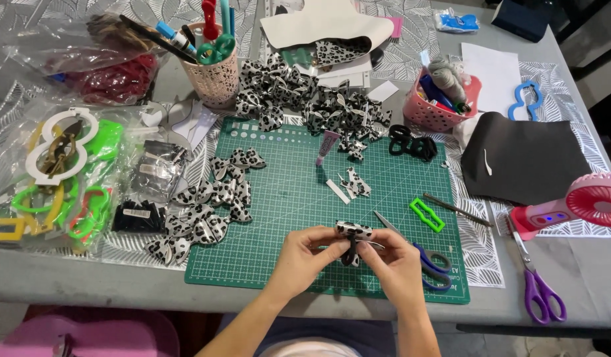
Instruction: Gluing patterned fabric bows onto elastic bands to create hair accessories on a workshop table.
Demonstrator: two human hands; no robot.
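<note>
Both hands are pinching a leopard-print bow (353, 233) low over the green cutting mat (285, 205) — the left hand (304, 256) and right hand (392, 259) closing fingertips on it, its long axis lying left-to-right, black strip hanging downward beneath.

We see a leopard-print bow (353, 231) in silver-white with black spots, and the bow piles (206, 211) carry the same pattern. The cutting mat (285, 198) is green with a pale grid. We note blue-handled scissors (432, 263), purple-handled scissors (542, 297), a neon green template (427, 214), a pink basket (432, 114), a pale pink lattice pen cup (216, 80), a pink fan (583, 201) and a black sheet (527, 162). The tablecloth (411, 46) shows a grey-white leaf pattern.
</note>
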